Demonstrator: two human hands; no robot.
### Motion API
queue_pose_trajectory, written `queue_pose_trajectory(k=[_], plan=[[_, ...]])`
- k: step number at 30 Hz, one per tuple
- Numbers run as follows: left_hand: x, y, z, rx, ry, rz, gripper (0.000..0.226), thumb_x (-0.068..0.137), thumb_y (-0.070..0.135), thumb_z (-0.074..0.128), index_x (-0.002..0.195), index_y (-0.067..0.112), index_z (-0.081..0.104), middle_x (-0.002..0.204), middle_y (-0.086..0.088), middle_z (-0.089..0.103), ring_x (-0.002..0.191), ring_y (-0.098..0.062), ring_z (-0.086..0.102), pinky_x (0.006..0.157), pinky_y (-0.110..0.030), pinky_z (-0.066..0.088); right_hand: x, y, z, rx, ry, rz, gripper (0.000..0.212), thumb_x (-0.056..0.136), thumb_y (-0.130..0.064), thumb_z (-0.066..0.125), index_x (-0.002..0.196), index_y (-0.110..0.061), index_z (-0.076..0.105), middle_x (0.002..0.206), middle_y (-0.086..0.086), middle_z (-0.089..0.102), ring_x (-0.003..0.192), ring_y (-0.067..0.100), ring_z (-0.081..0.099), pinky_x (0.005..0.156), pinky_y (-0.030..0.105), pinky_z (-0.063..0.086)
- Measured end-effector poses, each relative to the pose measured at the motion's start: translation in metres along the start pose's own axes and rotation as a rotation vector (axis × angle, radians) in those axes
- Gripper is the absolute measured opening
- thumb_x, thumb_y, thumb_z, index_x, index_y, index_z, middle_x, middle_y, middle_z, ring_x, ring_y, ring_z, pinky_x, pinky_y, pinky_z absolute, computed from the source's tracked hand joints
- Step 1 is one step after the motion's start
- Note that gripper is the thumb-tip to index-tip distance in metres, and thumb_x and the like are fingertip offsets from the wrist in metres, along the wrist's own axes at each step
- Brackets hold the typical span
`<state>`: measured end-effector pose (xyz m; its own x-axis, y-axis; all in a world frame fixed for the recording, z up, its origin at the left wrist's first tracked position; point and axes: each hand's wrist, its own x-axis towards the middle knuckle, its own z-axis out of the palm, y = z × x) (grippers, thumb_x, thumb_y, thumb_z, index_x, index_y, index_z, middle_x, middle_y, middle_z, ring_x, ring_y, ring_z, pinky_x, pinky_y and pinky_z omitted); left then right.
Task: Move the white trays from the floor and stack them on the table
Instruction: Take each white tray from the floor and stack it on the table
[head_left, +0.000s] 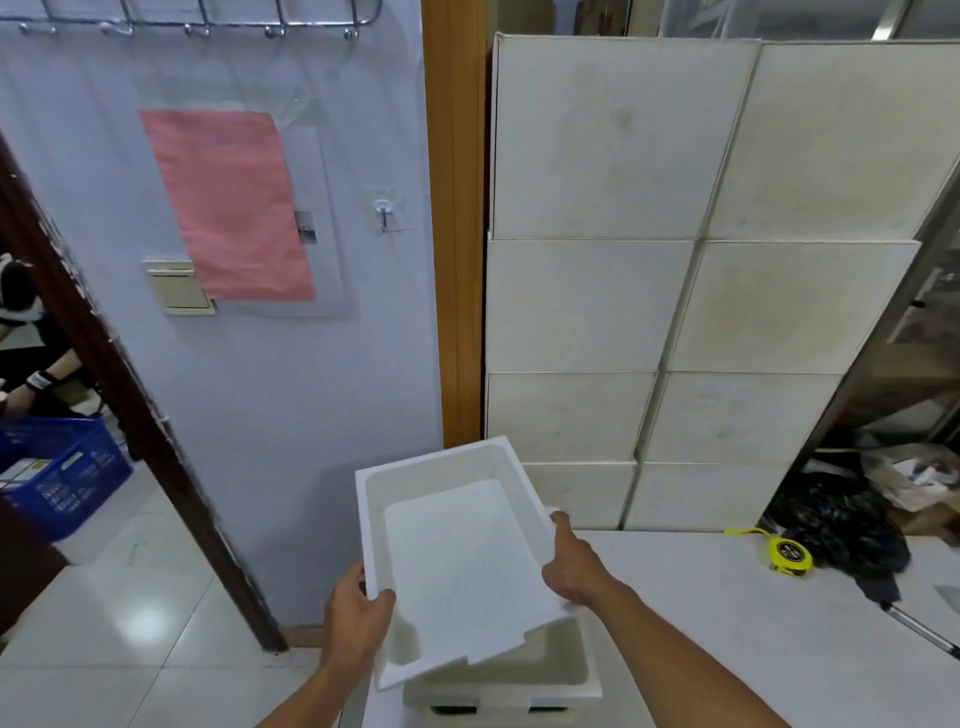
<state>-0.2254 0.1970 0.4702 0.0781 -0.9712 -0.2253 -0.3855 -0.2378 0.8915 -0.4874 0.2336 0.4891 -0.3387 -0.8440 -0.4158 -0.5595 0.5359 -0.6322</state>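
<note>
No legible text; white print on blue crate (67, 480) blurred.

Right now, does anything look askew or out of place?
Only the held tray: both hands, left and right, hold it tilted and skewed over the tray on the table, not yet seated. A yellow tape measure lies nearby.

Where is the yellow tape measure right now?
The yellow tape measure lies on the white table, at the right of the head view, beside the black plastic bag and well right of the held tray.
</note>
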Motion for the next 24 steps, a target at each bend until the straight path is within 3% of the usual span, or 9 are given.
queue_pose_trajectory(k=[3,7,11,13,17,20,24], plan=[[0.003,-0.006,0.009,0.055,-0.083,0.028,0.039,0.079,-0.002,0.057,0.113,0.016,0.061,0.092,-0.002,0.069,0.083,-0.019,0.064,0.059,-0.023,0.045,-0.002,0.019,0.005,0.040,0.026,0.031,0.085,0.088,-0.005,0.047,0.154,-0.024,-0.002,0.118,0.012,0.061,0.096,0.025,0.060,0.085,0.031,0.051],[0.009,-0.005,0.027,0.094,-0.177,0.045,0.041,0.083,-0.005,0.051,0.116,0.019,0.058,0.093,0.001,0.067,0.083,-0.015,0.062,0.058,-0.017,0.044,-0.003,0.042,0.012,0.077,0.061,0.034,0.088,0.086,-0.003,0.046,0.155,-0.028,-0.002,0.107,0.010,0.063,0.091,0.025,0.064,0.081,0.032,0.055],[0.014,-0.010,0.048,0.124,-0.129,0.035,0.051,0.086,-0.004,0.044,0.133,0.015,0.050,0.107,-0.005,0.064,0.099,-0.025,0.060,0.084,-0.034,0.051,0.002,0.044,0.021,0.038,0.107,0.076,0.086,0.089,-0.006,0.048,0.155,-0.026,-0.004,0.111,0.011,0.062,0.090,0.025,0.063,0.082,0.035,0.056],[0.015,-0.011,0.055,0.140,-0.130,0.061,0.058,0.090,-0.003,0.042,0.144,0.017,0.036,0.118,-0.007,0.059,0.108,-0.026,0.057,0.095,-0.037,0.048,0.004,0.048,0.025,0.021,0.119,0.089,0.087,0.089,-0.007,0.048,0.155,-0.025,-0.005,0.112,0.011,0.061,0.089,0.025,0.063,0.079,0.035,0.054],[0.010,-0.015,0.064,0.240,-0.217,0.080,0.073,0.095,0.003,0.039,0.154,0.027,0.004,0.110,-0.003,0.051,0.093,-0.018,0.052,0.083,-0.028,0.044,0.007,0.063,0.023,0.011,0.102,0.121,0.088,0.089,-0.006,0.048,0.155,-0.027,-0.006,0.106,0.009,0.059,0.084,0.023,0.059,0.077,0.034,0.053],[0.012,-0.026,0.069,0.297,-0.213,0.085,0.072,0.097,0.006,0.040,0.154,0.027,0.002,0.103,-0.004,0.053,0.088,-0.018,0.056,0.083,-0.029,0.049,0.008,0.071,0.026,0.010,0.084,0.109,0.088,0.089,-0.006,0.048,0.156,-0.027,-0.005,0.115,0.014,0.061,0.091,0.025,0.061,0.085,0.037,0.054],[0.017,-0.030,0.073,0.394,-0.185,0.116,0.073,0.096,0.007,0.042,0.154,0.027,0.001,0.103,0.001,0.045,0.089,-0.014,0.049,0.081,-0.026,0.044,0.014,0.072,0.031,-0.025,0.087,0.122,0.086,0.088,-0.006,0.047,0.156,-0.025,-0.004,0.113,0.013,0.062,0.097,0.027,0.064,0.082,0.036,0.055]])
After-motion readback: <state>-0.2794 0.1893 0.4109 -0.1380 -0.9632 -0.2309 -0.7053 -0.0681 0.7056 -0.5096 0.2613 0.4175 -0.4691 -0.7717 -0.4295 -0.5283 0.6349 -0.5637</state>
